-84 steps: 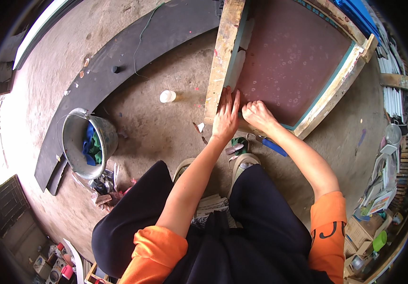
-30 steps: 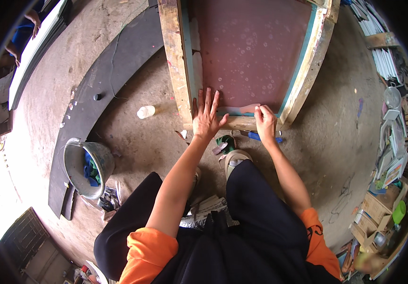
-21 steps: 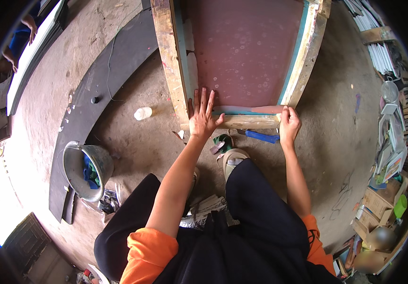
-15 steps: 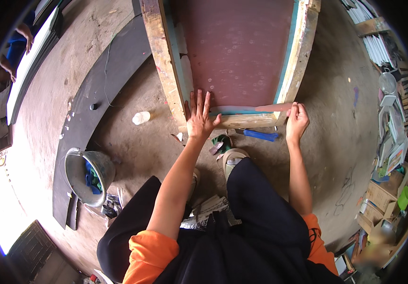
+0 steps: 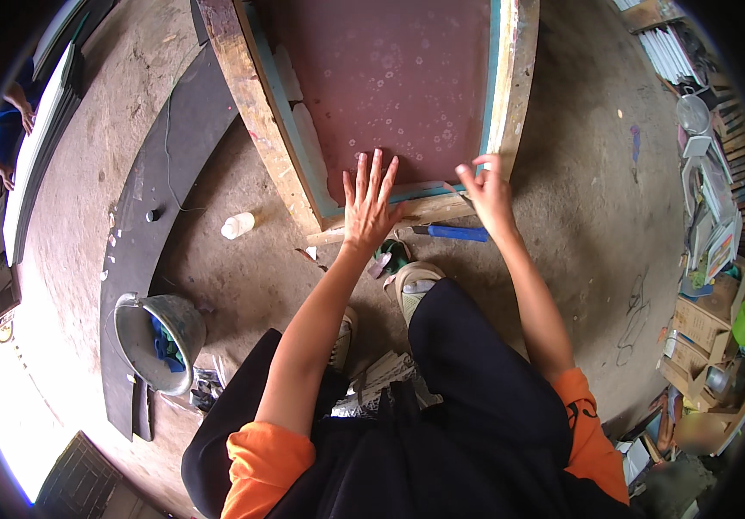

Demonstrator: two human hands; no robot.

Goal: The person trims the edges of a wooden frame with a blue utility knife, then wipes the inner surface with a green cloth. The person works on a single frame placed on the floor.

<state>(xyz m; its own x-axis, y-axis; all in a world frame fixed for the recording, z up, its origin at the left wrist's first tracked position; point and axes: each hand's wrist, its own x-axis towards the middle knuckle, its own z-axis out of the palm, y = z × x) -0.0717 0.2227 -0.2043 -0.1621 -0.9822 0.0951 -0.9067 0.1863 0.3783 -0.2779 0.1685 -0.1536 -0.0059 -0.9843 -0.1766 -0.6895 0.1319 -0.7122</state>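
Observation:
A wooden-framed screen (image 5: pixel 515 95) with a dull red-brown mesh (image 5: pixel 381 86), edged inside with teal, lies in front of me. My left hand (image 5: pixel 372 206) rests flat with spread fingers over its near edge, fingertips on the mesh. Close to the near right corner is my right hand (image 5: pixel 489 195), thumb and forefinger apart, the other fingers curled. A thin brownish strip (image 5: pixel 450 186) shows along the near inner edge between my hands; part of it is hidden. Just below the frame lies a blue-handled cutter knife (image 5: pixel 454 233).
On the floor at left are a small white bottle (image 5: pixel 237 226), a grey bucket (image 5: pixel 186 324) holding cloths, and a curved dark sheet (image 5: pixel 152 164). Shelves with boxes (image 5: pixel 701 346) line the right side. Another person's hands (image 5: pixel 19 108) hold white panels (image 5: pixel 39 156) at far left.
My right hand has moved left and no longer holds the brownish strip out past the corner; its fingers have loosened. The left hand stays spread at the near edge. The view has shifted.

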